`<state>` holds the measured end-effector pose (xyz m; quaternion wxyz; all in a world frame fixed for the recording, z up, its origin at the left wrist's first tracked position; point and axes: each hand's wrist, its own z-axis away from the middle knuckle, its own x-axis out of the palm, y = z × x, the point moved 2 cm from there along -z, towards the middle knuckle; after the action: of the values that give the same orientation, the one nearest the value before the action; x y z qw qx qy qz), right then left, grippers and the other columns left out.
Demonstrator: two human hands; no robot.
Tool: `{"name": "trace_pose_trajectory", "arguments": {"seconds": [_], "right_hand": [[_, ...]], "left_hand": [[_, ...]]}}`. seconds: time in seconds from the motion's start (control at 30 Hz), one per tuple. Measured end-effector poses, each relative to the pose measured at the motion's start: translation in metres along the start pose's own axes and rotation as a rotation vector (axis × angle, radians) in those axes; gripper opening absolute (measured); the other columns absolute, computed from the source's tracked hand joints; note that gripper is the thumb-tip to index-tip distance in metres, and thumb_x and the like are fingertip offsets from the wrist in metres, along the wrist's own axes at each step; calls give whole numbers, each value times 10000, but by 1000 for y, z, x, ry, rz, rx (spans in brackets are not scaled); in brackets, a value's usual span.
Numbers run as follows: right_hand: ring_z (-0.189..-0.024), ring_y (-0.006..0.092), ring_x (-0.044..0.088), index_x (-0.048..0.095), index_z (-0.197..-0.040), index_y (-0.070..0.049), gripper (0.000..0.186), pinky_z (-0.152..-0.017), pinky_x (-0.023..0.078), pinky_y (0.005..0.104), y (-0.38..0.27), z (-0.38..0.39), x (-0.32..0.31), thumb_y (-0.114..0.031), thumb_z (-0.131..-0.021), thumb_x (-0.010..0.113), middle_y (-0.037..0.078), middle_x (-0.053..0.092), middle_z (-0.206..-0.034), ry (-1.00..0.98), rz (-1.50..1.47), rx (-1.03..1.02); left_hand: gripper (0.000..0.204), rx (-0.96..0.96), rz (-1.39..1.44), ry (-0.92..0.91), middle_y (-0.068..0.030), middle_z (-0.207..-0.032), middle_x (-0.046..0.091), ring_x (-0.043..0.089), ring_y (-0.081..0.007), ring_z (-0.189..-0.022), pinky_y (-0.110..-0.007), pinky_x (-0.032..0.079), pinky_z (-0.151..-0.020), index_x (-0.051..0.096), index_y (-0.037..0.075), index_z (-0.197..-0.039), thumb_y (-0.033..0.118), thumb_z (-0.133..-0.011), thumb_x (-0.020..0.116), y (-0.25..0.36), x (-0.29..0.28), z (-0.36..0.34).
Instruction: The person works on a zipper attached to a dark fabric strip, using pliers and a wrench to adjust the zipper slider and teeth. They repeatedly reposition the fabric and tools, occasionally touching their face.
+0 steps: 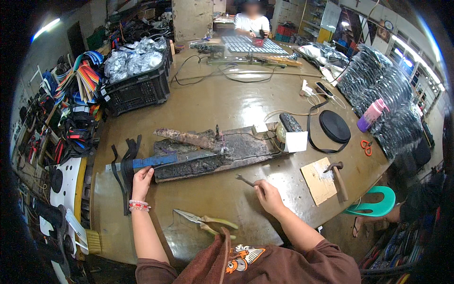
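Observation:
My left hand (141, 182) has its fingertips pinched at the near end of a thin dark toothed strip (185, 159), beside a blue bar (155, 161). Several black straps (128, 163) hang across the bar's left end, next to that hand. The strip and bar reach onto a charred wooden board (213, 163), with a rough wooden piece (184, 138) lying on top. My right hand (269, 195) is closed around a small dark metal tool with a forked tip (244, 179), held over the table in front of the board.
Pliers (203, 221) lie near my body. To the right are a hammer (338, 180) on a cardboard piece (318, 184), orange scissors (366, 147), a black webbing roll (335, 126) and a bottle (372, 115). A black crate (137, 90) stands far left; a person (252, 24) sits opposite.

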<state>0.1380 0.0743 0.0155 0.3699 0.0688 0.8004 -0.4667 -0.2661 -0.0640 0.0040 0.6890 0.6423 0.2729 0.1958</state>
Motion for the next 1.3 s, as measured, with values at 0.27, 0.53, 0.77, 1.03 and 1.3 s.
{"name": "trace_pose_trajectory", "arguments": {"seconds": [0.27,0.53,0.77,1.03,1.3], "right_hand": [[-700,270,545,594,-961,-28,209,-631,429,346,3,-4,-6,-208,-868,542,125,566,-777,113,-90,-4],[-617,210,475,640,-941,-41,194,-576,398,305,1,-3,-9,-192,-827,597,82,455,-659,13,-97,-14],[-717,225,542,626,-935,-27,198,-623,431,323,6,-4,-6,-181,-811,605,107,512,-729,-4,-138,-50],[-682,174,568,500,-1029,-54,147,-584,472,305,-24,-5,-16,-141,-910,498,65,538,-714,-223,-968,619],[-689,379,583,527,-1030,-16,321,-642,453,430,-24,-121,-41,-309,-920,452,211,613,-818,-71,62,-92]], "left_hand": [[397,50,-3,5,74,-778,534,344,6,-571,-169,268,-490,552,-58,-1128,234,-865,613,-5,0,-3],[326,-30,-38,20,94,-689,491,325,7,-509,-169,235,-436,581,-26,-1086,217,-871,603,5,1,1],[300,-33,-3,23,101,-671,471,297,9,-497,-170,208,-427,586,-12,-1072,215,-875,597,3,1,2],[389,-6,-156,56,-87,-1025,615,561,-112,-891,-240,426,-810,543,-88,-1120,205,-870,599,-2,-3,-2],[388,3,-91,11,-28,-897,559,478,-75,-775,-224,356,-698,555,-62,-1111,233,-864,605,0,-1,-3]]}}
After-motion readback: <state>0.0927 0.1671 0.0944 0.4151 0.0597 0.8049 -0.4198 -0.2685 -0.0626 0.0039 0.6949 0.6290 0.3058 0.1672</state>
